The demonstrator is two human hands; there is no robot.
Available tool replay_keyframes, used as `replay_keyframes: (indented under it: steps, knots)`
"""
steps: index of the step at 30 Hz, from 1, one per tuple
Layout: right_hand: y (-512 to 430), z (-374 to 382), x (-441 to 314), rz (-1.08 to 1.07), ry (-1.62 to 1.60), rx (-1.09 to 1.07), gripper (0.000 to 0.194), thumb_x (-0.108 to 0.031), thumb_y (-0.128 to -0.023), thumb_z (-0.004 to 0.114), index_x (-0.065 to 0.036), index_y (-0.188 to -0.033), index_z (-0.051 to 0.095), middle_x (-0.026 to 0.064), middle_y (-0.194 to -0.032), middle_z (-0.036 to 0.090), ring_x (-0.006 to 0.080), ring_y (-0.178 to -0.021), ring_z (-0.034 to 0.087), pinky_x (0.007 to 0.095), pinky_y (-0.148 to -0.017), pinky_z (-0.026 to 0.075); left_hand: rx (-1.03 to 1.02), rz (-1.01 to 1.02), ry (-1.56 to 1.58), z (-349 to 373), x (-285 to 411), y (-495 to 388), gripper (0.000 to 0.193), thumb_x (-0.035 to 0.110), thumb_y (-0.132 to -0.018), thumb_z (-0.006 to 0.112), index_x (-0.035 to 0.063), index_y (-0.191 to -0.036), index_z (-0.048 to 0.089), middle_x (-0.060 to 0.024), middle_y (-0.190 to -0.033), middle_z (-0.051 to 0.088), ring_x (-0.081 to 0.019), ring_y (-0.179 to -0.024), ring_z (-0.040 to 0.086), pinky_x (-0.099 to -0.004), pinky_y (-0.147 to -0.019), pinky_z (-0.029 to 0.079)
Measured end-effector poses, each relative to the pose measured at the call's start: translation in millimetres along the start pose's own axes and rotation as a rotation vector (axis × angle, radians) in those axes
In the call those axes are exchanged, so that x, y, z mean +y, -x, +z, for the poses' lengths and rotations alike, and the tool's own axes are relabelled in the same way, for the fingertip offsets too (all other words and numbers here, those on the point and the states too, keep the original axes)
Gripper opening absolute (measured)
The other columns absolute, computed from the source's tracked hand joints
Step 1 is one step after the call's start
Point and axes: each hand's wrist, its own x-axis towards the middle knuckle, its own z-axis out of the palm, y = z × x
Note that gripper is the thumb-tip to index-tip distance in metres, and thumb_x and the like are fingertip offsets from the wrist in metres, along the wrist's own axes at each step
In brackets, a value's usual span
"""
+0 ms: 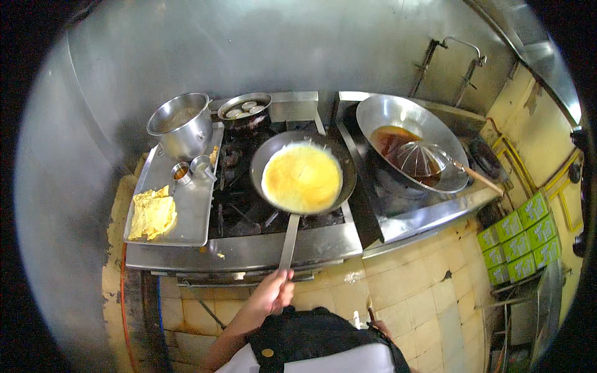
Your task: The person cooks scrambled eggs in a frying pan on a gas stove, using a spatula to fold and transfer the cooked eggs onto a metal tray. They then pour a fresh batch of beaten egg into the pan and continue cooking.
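My left hand (275, 291) grips the flat metal handle of a frying pan (349, 179) over the gas range. Inside the pan lies a round, thin yellow egg sheet (302, 177) with a browned surface and pale rim. Low in view, my right hand (383, 328) shows only in part beside the dark apron. A thin brown stick-like thing (371, 313) stands close to it; whether the fingers hold it is hidden. Left of the pan, folded cooked egg sheets (153, 213) rest on a metal tray (193, 224).
The tray also bears a steel pot (183, 135) and two small metal cups (181, 173). Behind the burners stands a dark pot (252, 122) with several round pale items. At right, a wok (419, 114) holds brown liquid and a wood-handled wire skimmer (419, 156). Green boxes (520, 242) are stacked beyond.
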Motion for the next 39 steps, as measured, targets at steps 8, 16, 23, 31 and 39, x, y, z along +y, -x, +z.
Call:
replay_keyframes:
  steps: [8,16,23,31,39]
  knots:
    - [13.2,-41.6,-8.4,-0.151,0.047,-0.013,0.018,-0.016,-0.073,0.055,-0.012,-0.058,0.048,0.0013,-0.049,0.037,0.0143,-0.045,0.041,0.0311,-0.041,0.031,0.121,-0.063,-0.121,29.1,-38.3,4.3,0.022,0.032,-0.094,0.034,0.0159,-0.082,0.043,0.0088,-0.055,0.024,-0.0036,-0.043,0.021,-0.0209,-0.037,0.018]
    - [-71.8,-105.2,11.8,-0.030,0.177,-0.175,0.019,-0.012,-0.074,0.057,-0.008,-0.058,0.047,0.0022,-0.050,0.042,0.0133,-0.047,0.044,0.0292,-0.043,0.034,0.336,-0.029,-0.186,70.8,-87.4,21.9,0.021,0.029,-0.094,0.036,0.0148,-0.081,0.043,0.0082,-0.053,0.024,-0.0045,-0.041,0.022,-0.0220,-0.036,0.018]
    - [-131.7,-158.5,41.2,-0.555,0.485,-0.413,0.021,-0.009,-0.075,0.060,-0.005,-0.059,0.047,0.0029,-0.051,0.046,0.0125,-0.048,0.047,0.0275,-0.044,0.036,0.136,0.132,-0.091,74.3,-72.2,-44.2,0.021,0.029,-0.093,0.038,0.0163,-0.077,0.043,0.0089,-0.051,0.025,-0.0046,-0.039,0.022,-0.0223,-0.034,0.016]
    - [-75.9,-149.4,-5.9,0.076,0.054,-0.145,0.021,-0.016,-0.076,0.052,-0.006,-0.058,0.047,0.0045,-0.045,0.040,0.0187,-0.034,0.042,0.0340,-0.031,0.028,0.339,0.055,-0.010,111.2,-123.6,-15.4,0.019,0.027,-0.094,0.035,0.0167,-0.079,0.043,0.0086,-0.052,0.025,-0.0051,-0.040,0.021,-0.0222,-0.034,0.018]
    - [-63.5,-156.2,17.3,0.023,0.103,-0.209,0.017,-0.014,-0.072,0.052,-0.008,-0.058,0.046,0.0030,-0.046,0.039,0.0169,-0.036,0.039,0.0313,-0.035,0.027,0.274,0.210,-0.021,111.7,-97.2,-46.4,0.022,0.031,-0.094,0.033,0.0160,-0.081,0.042,0.0083,-0.053,0.024,-0.0051,-0.040,0.021,-0.0220,-0.035,0.019]
